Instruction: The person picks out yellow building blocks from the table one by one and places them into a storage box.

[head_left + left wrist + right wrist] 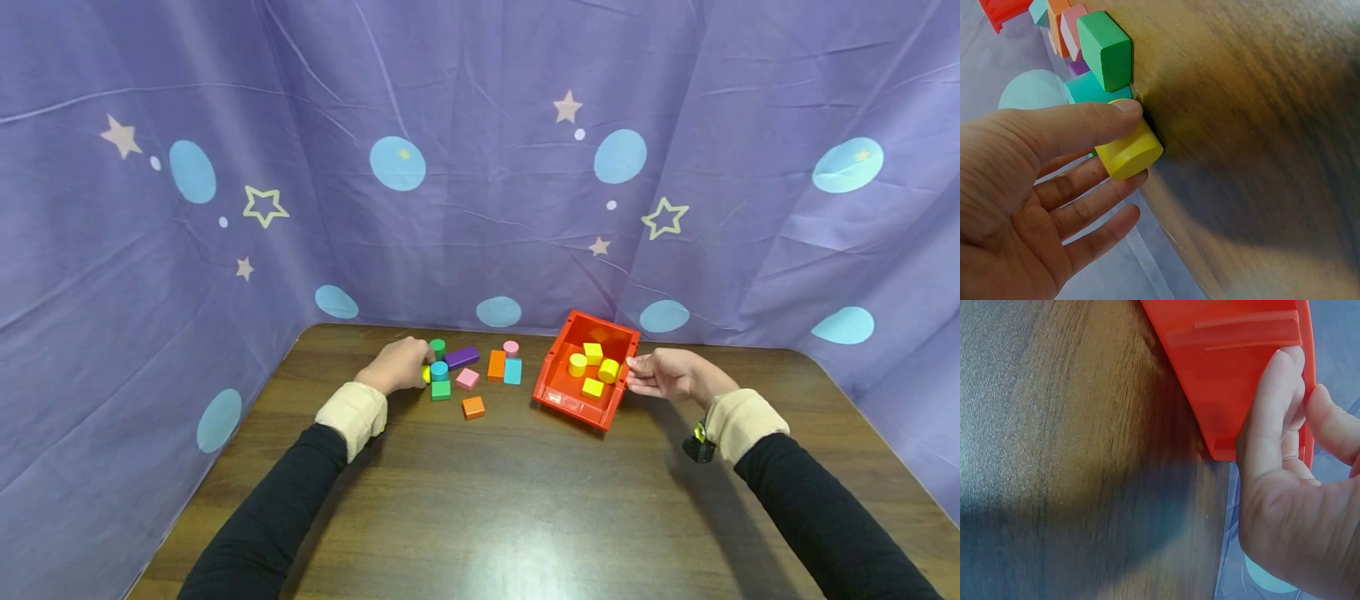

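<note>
At the left of the block group, my left hand pinches a yellow cylinder between thumb and fingers. Right beside that cylinder are a blue cylinder and a green block. My right hand holds the right side wall of a red bin, thumb at the rim and fingers along the outside, as the right wrist view shows. Inside the bin lie several yellow pieces, among them a yellow cylinder and a yellow cube.
Between the left hand and the bin lie a purple block, a pink block, an orange block, a light blue block and a pink cylinder. A purple curtain hangs behind the wooden table.
</note>
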`<state>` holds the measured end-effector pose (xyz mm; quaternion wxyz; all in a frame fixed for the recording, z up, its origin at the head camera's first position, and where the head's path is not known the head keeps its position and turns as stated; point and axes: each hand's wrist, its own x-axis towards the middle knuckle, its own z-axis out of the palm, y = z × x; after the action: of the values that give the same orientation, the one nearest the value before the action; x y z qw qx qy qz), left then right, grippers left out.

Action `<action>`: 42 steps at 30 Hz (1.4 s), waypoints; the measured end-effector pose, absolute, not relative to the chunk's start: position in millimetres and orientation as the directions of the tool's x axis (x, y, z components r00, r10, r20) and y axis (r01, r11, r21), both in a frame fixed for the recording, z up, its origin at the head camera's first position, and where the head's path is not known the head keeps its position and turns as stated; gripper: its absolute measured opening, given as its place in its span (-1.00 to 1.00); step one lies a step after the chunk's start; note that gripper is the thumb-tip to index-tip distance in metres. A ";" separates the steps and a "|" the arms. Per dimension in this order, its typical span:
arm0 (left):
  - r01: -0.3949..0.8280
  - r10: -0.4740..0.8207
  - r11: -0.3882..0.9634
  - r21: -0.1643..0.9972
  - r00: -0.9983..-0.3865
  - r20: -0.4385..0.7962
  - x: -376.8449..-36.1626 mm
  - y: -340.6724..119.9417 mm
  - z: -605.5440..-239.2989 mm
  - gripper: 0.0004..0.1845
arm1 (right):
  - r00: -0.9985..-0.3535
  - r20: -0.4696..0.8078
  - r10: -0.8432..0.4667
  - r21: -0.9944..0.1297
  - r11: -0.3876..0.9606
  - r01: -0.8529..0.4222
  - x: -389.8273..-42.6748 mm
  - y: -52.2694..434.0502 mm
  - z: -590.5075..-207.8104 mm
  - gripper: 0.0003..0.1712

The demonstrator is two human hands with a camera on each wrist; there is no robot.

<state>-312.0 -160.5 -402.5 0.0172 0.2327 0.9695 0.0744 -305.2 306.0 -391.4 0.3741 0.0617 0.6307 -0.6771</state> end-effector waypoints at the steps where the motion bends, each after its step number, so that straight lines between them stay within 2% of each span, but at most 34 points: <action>1: 0.453 0.457 0.878 0.155 -0.889 0.005 -311.8 -160.8 -402.7 -0.84 | -0.711 -0.558 -0.428 -0.806 0.076 0.586 -305.5 305.7 -391.6 -0.62; 20: 0.460 0.472 0.855 0.240 -0.881 0.007 -307.2 -164.8 -401.4 -0.88 | -0.706 -0.560 -0.434 -0.801 0.065 0.596 -305.1 304.6 -391.4 -0.57; 42: 0.453 0.465 0.860 0.233 -0.885 0.006 -305.3 -167.1 -401.5 -0.83 | -0.710 -0.561 -0.427 -0.803 0.072 0.591 -305.2 304.4 -390.6 -0.59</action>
<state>-305.3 -167.1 -401.5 0.0251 0.2380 0.9642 0.1146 -305.2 304.4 -390.6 0.3754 0.0656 0.6287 -0.6779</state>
